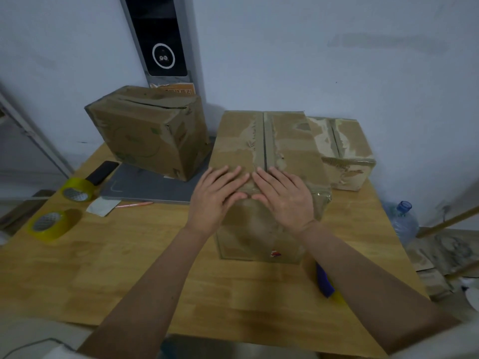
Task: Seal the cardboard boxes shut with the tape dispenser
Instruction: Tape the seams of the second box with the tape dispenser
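On the wooden table [134, 255], much is only half seen: a purple-handled tool [324, 281] lies just beside the middle box's near right corner, its far end hidden under the right forearm, so whether it is the tape dispenser cannot be told. The right box [350, 151] is partly covered by the middle box [267, 141], and the left box [153, 130] stands tilted on a grey board [153, 187], hiding the foot of a dark panel [160, 35] on the wall. A blue-capped bottle [403, 216] beyond the table's right edge is blurred

Both hands lie flat on the near top edge of the middle box, fingers straight and spread slightly. The left hand [220, 195] and right hand [282, 195] rest either side of the centre seam, thumbs almost meeting over the front edge, pressing on the box top rather than gripping anything. Neither hand holds a tool

Two yellowish tape rolls [51, 224] sit near the left edge, with a dark phone [102, 172], a white paper scrap [102, 206] and a pen [134, 204] close by
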